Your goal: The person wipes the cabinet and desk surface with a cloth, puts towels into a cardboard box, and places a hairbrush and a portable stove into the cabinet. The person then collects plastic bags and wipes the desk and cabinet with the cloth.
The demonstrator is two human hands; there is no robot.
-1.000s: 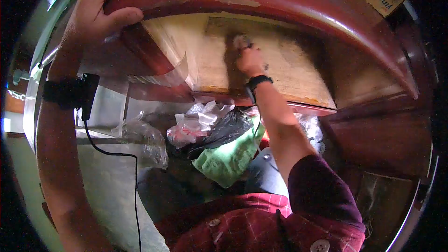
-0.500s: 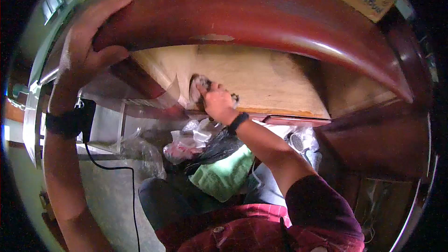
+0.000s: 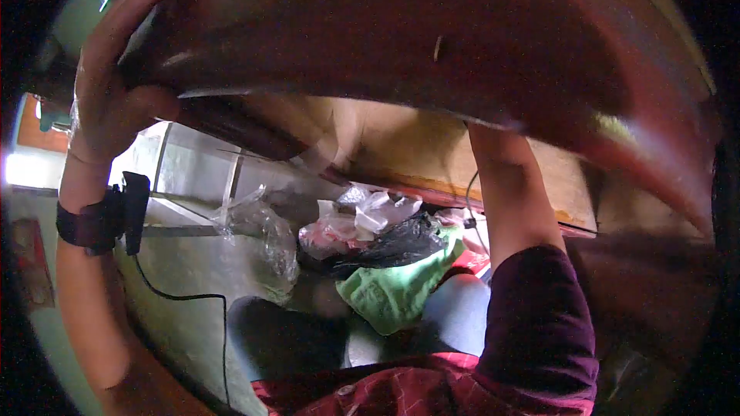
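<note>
My left hand (image 3: 116,92) is spread against the left edge of a dark red-brown wooden top (image 3: 370,38), its fingers stretched along the edge and the thumb apart below. My right forearm (image 3: 512,177) reaches up behind the front of that top, into the space over a pale wooden board (image 3: 416,142). The top hides my right hand, so whatever it holds cannot be seen.
Below the board lie clear and white plastic bags (image 3: 362,219), a black plastic bag (image 3: 405,243) and a green cloth (image 3: 393,285). A black cable (image 3: 177,298) hangs from the device on my left wrist. Glass panels (image 3: 193,166) stand at left.
My right hand, earlier pressing a mottled rag on the board's left part, has moved right and deeper, out of sight. The view has shifted closer to the wooden top; my left hand remains at its edge.
</note>
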